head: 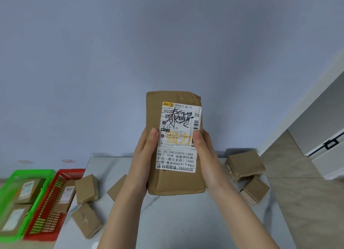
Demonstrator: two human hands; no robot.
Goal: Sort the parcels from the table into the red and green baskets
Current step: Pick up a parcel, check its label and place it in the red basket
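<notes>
Above the tabletop (186, 221) we grip the labelled parcel (175, 142) upright, long axis vertical, left hand (144, 155) and right hand (205, 155) curled round its sides, red basket (44, 228) and green basket (11, 181) down-left, left hand nearer.

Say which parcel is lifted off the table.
The tall labelled parcel, gripped upright between the left hand and right hand. The other parcels lie on the table or in the green basket and red basket.
</notes>
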